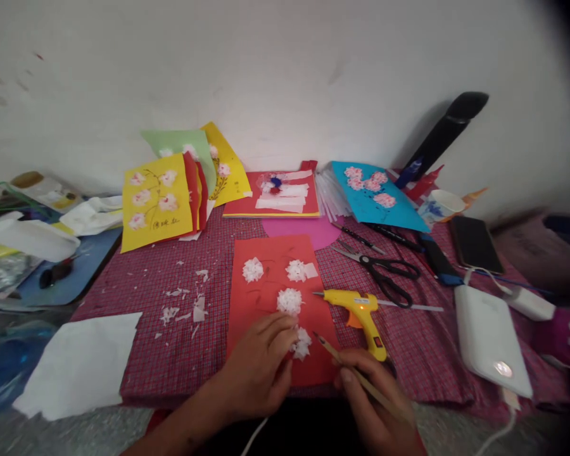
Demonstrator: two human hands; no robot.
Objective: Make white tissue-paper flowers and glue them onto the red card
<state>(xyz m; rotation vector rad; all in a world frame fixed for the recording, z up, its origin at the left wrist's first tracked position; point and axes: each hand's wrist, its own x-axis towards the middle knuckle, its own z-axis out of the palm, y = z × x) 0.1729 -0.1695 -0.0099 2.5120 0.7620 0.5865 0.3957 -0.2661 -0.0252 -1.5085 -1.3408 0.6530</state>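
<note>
My left hand (259, 367) presses its fingertips, held close together, on a white tissue-paper flower (302, 343) at the near end of the red paper sheet (266, 297), which lies on the checked-cloth counter (171, 342). My right hand (373, 396) pinches a thin wooden stick (346, 364), its tip pointing toward that flower. A yellow glue gun (361, 313) lies just beside the sheet.

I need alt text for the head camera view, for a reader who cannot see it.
A left hand presses a white paper flower onto a red card, which bears three more flowers, while the right hand holds a thin wooden stick. A yellow glue gun and black scissors lie beside it on a checked cloth.
</note>
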